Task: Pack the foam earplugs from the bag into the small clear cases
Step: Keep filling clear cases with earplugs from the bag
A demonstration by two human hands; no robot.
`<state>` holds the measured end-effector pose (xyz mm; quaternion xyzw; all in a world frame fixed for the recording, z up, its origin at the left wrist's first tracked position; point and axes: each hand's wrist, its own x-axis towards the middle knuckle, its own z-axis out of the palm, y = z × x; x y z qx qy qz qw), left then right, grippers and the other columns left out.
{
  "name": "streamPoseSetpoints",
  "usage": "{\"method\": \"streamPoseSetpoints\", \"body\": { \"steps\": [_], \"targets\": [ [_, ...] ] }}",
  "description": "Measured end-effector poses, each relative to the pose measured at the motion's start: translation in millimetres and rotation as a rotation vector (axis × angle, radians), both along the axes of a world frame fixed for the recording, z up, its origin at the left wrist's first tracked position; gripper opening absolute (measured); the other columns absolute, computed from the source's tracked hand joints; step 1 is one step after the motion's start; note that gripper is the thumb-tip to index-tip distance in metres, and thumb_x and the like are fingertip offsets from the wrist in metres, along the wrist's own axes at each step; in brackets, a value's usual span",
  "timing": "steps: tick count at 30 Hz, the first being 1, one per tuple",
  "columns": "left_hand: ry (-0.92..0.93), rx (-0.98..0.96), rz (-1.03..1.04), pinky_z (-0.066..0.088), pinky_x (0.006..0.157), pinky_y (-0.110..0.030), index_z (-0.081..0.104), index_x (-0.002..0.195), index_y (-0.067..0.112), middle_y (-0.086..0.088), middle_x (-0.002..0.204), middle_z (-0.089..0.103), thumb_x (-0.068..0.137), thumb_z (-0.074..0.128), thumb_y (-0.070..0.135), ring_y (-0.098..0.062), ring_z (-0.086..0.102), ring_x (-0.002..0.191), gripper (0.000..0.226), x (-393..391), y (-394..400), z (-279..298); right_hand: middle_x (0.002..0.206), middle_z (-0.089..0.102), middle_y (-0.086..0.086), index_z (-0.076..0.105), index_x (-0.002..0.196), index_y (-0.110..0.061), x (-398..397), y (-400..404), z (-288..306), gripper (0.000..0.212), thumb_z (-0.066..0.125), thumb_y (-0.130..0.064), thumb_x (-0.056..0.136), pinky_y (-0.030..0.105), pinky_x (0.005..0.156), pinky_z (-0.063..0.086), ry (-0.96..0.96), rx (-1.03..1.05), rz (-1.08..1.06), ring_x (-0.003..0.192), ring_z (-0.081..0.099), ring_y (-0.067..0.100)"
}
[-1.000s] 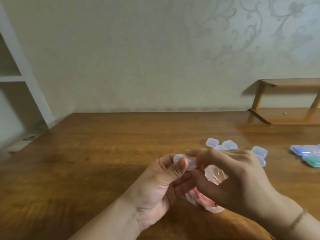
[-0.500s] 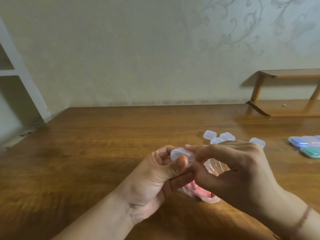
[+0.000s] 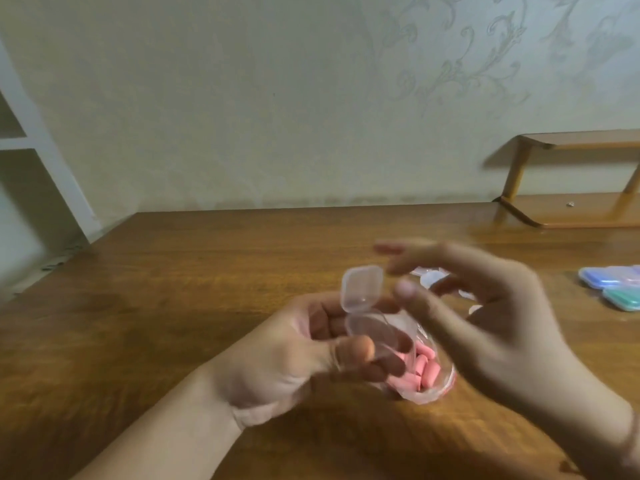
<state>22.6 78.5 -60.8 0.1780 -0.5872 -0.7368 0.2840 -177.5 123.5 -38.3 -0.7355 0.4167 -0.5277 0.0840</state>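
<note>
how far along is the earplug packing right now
Early stage. Done: one clear case is open, lid up, held in the left hand. In hand: the right hand hovers beside it, holding nothing. Left: the pink earplugs still lie in the bag; none shows in the case.

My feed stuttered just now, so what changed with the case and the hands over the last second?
The small clear case, closed before, now stands open, lid hinged up. The right hand has let go and lifted away, fingers spread. The left hand still holds the case over the bag of pink earplugs. The spare cases on the table stay put.
</note>
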Motion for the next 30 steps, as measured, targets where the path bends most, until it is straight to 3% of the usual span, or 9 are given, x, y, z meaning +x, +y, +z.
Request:
{"method": "streamPoseSetpoints", "body": {
  "steps": [2,4,8,12,15,18,23,27,30],
  "targets": [
    [0.086,0.151,0.033,0.060,0.082,-0.035,0.065,0.122,0.002,-0.021,0.108,0.070,0.077,0.081,0.019,-0.030,0.071,0.093,0.051,9.6,-8.0,7.9,0.116,0.066,-0.022,0.068,0.090,-0.033,-14.3,2.1,9.2,0.006,0.064,-0.036,0.086,0.021,0.070,0.053,-0.053,-0.002,-0.082,0.106,0.064,0.004],
    [0.092,0.238,0.189,0.061,0.072,-0.030,0.065,0.120,0.000,-0.020,0.102,0.070,0.082,0.074,0.017,-0.024,0.071,0.082,0.043,17.1,-16.8,15.5,0.121,0.060,-0.026,0.067,0.079,-0.040,-29.4,0.0,13.7,0.007,0.063,-0.041,0.085,0.025,0.079,0.053,0.115,0.122,-0.196,0.110,0.057,-0.001],
    [-0.150,0.209,0.548,0.056,0.067,-0.029,0.059,0.122,0.007,-0.012,0.085,0.066,0.086,0.068,0.021,-0.018,0.064,0.073,0.040,22.3,-32.4,14.5,0.141,0.027,-0.037,0.067,0.076,-0.053,-32.6,-6.2,5.2,0.009,0.059,-0.055,0.076,0.040,0.116,0.024,0.603,0.533,-0.135,0.137,0.011,-0.009],
    [-0.428,0.007,0.624,0.055,0.073,-0.029,0.054,0.125,0.016,-0.009,0.086,0.064,0.086,0.072,0.008,-0.017,0.065,0.077,0.044,17.8,-36.4,-0.7,0.151,-0.005,-0.036,0.057,0.063,-0.055,-12.0,-8.8,-8.6,0.026,0.053,-0.047,0.088,0.041,0.119,0.012,0.712,0.665,-0.064,0.142,-0.019,-0.004],
    [-0.592,-0.171,0.632,0.054,0.083,-0.023,0.056,0.120,0.032,-0.002,0.087,0.070,0.077,0.081,0.009,-0.013,0.069,0.087,0.055,15.6,-35.7,-6.7,0.157,-0.013,-0.026,0.046,0.056,-0.034,0.6,-14.9,-21.1,0.034,0.051,-0.037,0.090,0.046,0.121,0.009,0.743,0.641,-0.120,0.144,-0.022,0.006],
    [-0.628,-0.178,0.617,0.055,0.093,-0.032,0.057,0.118,0.036,-0.006,0.102,0.067,0.074,0.082,0.004,-0.016,0.072,0.094,0.060,14.5,-33.6,-5.7,0.158,-0.018,-0.021,0.038,0.057,-0.034,7.6,-18.9,-28.5,0.037,0.052,-0.032,0.091,0.047,0.121,0.006,0.734,0.626,-0.132,0.145,-0.024,0.010],
    [-0.522,-0.061,0.581,0.060,0.083,-0.030,0.053,0.123,0.027,-0.012,0.115,0.058,0.074,0.077,-0.011,-0.021,0.075,0.088,0.067,12.2,-32.3,-4.9,0.156,-0.028,-0.018,0.057,0.077,-0.031,13.4,-25.0,-34.4,0.023,0.043,-0.039,0.093,0.046,0.121,0.001,0.826,0.607,-0.204,0.145,-0.025,0.016],
    [-0.521,-0.034,0.565,0.059,0.078,-0.027,0.049,0.130,0.029,-0.010,0.118,0.056,0.072,0.077,-0.013,-0.018,0.075,0.084,0.076,8.0,-33.4,-9.1,0.156,-0.031,-0.014,0.035,0.064,-0.034,15.0,-26.9,-32.2,0.034,0.040,-0.039,0.097,0.047,0.121,0.000,0.865,0.650,-0.205,0.146,-0.025,0.020],
    [-0.517,-0.043,0.586,0.060,0.075,-0.028,0.047,0.132,0.030,-0.010,0.118,0.056,0.072,0.076,-0.016,-0.018,0.075,0.082,0.080,5.2,-33.1,-11.1,0.156,-0.032,-0.015,0.032,0.062,-0.038,15.5,-27.8,-30.7,0.037,0.042,-0.044,0.096,0.049,0.121,-0.002,0.853,0.672,-0.172,0.145,-0.028,0.018]
  ]
}}
